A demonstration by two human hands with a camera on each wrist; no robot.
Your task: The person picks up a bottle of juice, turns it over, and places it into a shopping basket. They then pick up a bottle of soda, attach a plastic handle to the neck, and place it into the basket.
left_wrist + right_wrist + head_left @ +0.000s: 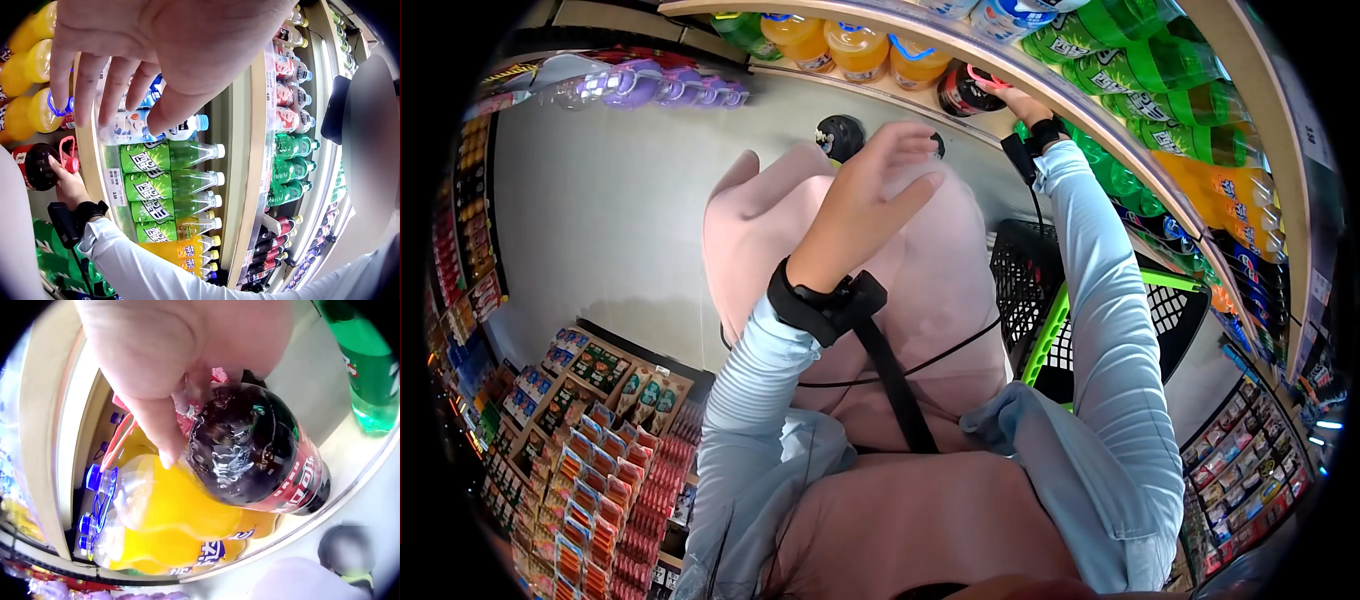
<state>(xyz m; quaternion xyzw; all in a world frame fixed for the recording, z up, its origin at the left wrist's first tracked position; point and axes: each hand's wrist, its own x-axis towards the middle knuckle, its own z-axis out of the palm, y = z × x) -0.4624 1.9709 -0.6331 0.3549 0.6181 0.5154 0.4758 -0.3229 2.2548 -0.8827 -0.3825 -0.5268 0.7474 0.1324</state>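
A large cola bottle with dark liquid and a red label stands at the front edge of the low shelf. My right hand grips it at the neck, by the red cap and carry handle. In the right wrist view the hand covers the bottle's top, thumb pointing down beside the neck. My left hand hangs over my lap with fingers spread and holds nothing. Large orange soda bottles with blue handles stand right beside the cola.
Above the low shelf, an upper shelf holds green soda bottles and orange ones; its curved edge passes over my right wrist. A black basket with a green rim stands beside my right leg. Snack racks stand behind on the left.
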